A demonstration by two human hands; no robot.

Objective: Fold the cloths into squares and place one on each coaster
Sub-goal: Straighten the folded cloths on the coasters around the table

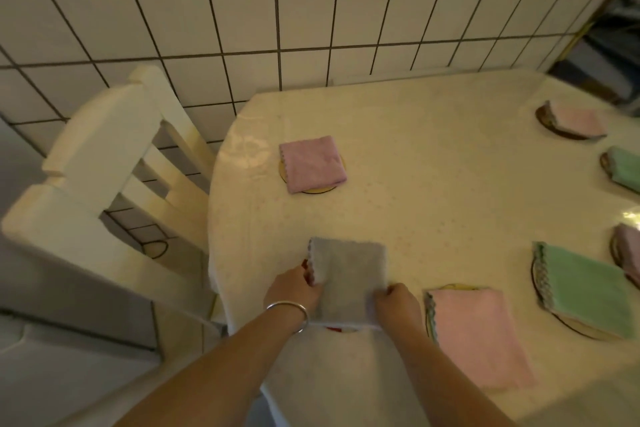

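Cream oval cloth-covered table [433,191] carries folded pink and green cloths, each on a round coaster, e.g. far pink fleece square [312,164]; last one, a grey fleece folded cloth [348,282], sits at the near-left edge over a red-rimmed coaster [341,329], barely showing; left hand [294,289] w/ silver bangle pinches its left side, right hand [396,302] its right, fingers curled onto fabric; prob. final placing step; next: centre it, let go.

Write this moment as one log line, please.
step: placing grey cloth | left hand: grips | right hand: grips | coaster: beneath
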